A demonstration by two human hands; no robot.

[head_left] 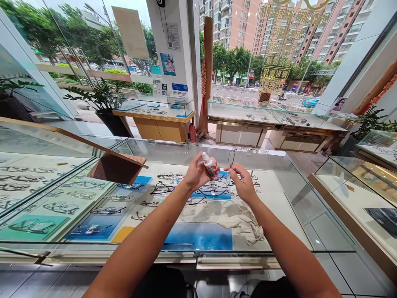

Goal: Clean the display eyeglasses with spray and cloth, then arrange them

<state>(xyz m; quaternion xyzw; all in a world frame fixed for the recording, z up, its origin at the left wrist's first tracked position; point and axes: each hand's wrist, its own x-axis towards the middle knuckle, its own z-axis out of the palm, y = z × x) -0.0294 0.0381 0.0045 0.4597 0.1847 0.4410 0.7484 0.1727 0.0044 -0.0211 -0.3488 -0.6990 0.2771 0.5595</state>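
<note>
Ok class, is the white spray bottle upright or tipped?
Partly tipped: the white spray bottle leans in the left hand, its nozzle higher and, in the picture, left of its body.

from wearer: glass counter (238, 263) at 12 o'clock, eyeglasses (161, 189) inside; bottle (209, 164) in left hand (200, 174), frame (231, 158) in right hand (245, 183), both over it. cloth (250, 227) at 1, seemingly on glass top. display stand (113, 167) at 11, side case (341, 214) at 2.

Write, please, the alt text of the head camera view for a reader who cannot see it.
A person's left hand holds a small white bottle and the right hand a pair of glasses above a glass display case. Below lie eyeglass frames and a crumpled cloth; trees and tall buildings show outside the windows.
</note>
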